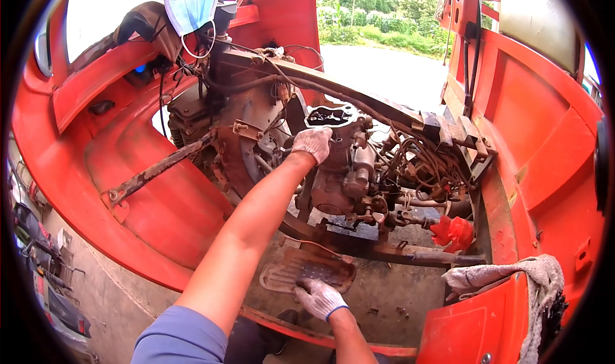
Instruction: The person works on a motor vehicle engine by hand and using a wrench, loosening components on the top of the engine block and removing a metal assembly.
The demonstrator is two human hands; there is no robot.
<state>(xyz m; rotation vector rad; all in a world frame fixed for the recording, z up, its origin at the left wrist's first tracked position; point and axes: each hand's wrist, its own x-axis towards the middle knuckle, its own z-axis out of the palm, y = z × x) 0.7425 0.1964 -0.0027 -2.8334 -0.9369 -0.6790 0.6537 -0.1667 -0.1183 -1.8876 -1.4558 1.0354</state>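
Note:
Both of my hands wear white knit work gloves with dirty fingertips. My left hand (312, 144) is closed at the near edge of the engine's (333, 184) open top; what its fingers grip is hidden. Just beyond it, the engine's opening (328, 116) shows a pale rim and a dark inside. My right hand (320, 298) hangs low over the floor, in front of a ribbed metal floor plate (282, 275). Its fingers are loosely bent and a little apart, with nothing visible in them.
A red vehicle body (147, 184) surrounds the engine. Bundled wires (416, 165) and a red cloth (453, 233) lie right of it. A grey rag (503, 273) drapes over a red panel (477, 322). A rusty bar (160, 168) juts left; a blue face mask (192, 5) hangs above.

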